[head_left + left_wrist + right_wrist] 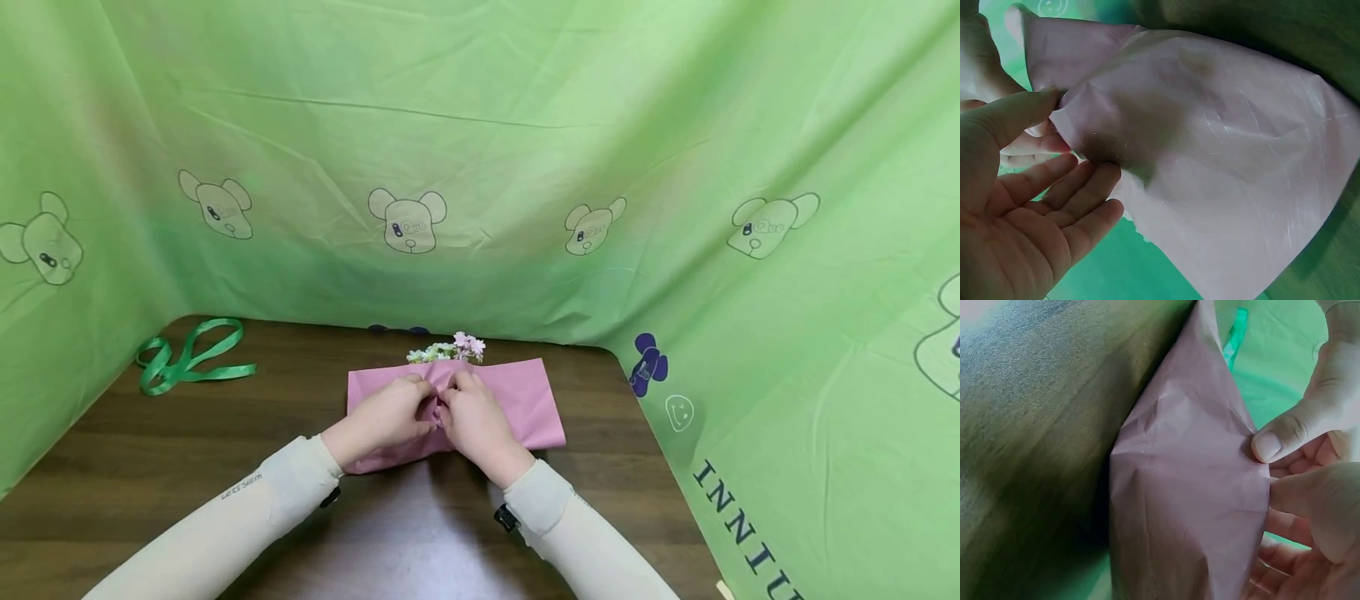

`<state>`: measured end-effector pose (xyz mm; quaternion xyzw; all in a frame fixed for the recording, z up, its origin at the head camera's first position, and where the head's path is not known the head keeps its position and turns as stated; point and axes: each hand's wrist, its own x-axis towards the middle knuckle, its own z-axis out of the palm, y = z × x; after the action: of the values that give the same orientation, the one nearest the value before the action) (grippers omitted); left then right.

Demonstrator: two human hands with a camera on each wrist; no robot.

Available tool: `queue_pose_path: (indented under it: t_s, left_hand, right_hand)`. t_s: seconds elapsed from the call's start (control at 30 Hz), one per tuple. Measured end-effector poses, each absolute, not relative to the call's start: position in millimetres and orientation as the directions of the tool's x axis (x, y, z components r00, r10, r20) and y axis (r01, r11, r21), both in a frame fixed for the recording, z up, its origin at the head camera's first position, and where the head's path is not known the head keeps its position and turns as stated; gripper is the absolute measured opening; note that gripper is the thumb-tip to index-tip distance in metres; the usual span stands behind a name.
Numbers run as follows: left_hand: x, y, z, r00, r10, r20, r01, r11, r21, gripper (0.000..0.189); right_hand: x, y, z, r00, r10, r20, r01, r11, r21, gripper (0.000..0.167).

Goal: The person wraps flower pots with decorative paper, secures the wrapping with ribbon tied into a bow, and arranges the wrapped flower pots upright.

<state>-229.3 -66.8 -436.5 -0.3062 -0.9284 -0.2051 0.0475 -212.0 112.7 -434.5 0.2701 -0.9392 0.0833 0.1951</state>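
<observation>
Over my remote feed I see green cloth [480, 125] printed with bear heads [408, 223] enclosing three sides of a dark wooden counter [615, 483], pale light glaring off its near part.

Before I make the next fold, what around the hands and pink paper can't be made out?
- Lower parts of the flowers: head view, hidden behind the pink paper.
- Some fingers: right wrist view, tips hidden behind the paper's edge.
- Pale thing at lower right: head view, cut off by the bottom edge.
- Small lettering on the printed bears: head view, too small to read.
</observation>
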Motion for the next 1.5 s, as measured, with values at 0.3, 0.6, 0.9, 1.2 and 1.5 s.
queue_pose_path:
  t_s: [0.3,0.6,0.9,1.2,1.5]
  left_hand:
    - [-226,-64,-438,-0.775,0.585,0.239,0.631,0.699,0.336,0.029]
    - [-212,-55,-433,-0.751,0.605,0.265,0.66,0.676,0.329,0.016]
    - [-212,-56,-438,-0.772,0.594,0.225,0.625,0.646,0.439,0.04]
    - [-218,-56,-443,-0.763,0.61,0.213,0.629,0.625,0.462,0.049]
    - [-222,-56,-450,-0.73,0.642,0.236,0.655,0.557,0.51,0.042]
  right_hand:
    - [-205,113,-424,-0.809,-0.473,0.349,-0.517,0.855,-0.037,0.012]
    - [-198,116,-418,-0.848,-0.419,0.323,-0.471,0.876,-0.1,0.015]
    - [-197,119,-423,-0.86,-0.39,0.329,-0.444,0.89,-0.105,0.018]
    - [-196,125,-427,-0.846,-0.408,0.344,-0.466,0.879,-0.103,0.022]
    - [-196,128,-425,-0.866,-0.402,0.298,-0.455,0.881,-0.133,0.026]
